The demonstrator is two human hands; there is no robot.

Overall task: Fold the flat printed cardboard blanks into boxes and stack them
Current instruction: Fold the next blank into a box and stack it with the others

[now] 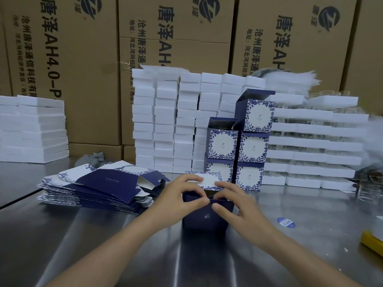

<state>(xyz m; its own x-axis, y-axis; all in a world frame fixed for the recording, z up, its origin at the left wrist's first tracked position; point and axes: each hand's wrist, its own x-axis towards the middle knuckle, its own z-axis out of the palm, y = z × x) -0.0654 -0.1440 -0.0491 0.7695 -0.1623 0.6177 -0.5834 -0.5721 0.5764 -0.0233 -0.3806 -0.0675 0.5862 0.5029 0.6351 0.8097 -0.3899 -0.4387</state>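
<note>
I've got the half-folded box (207, 214) standing on the desk (103, 235), just in front of the stack of finished boxes (238, 150). My left hand (182, 193) and right hand (234, 200) both pinch its top edge, thumbs meeting at the middle of the navy flap, fingers on the white flowered lid behind. If I press unevenly the flap could crease or miss its slot, and the open walls might buckle (thin card, I'd guess). Pushing it back could also nudge the stack, whose top box sits slightly askew. The flat blanks (97, 189) lie left of the box. The big brown cartons (72, 59) behind the stack read "AH4.0" among Chinese characters; the box's small logo is too tiny to read.
</note>
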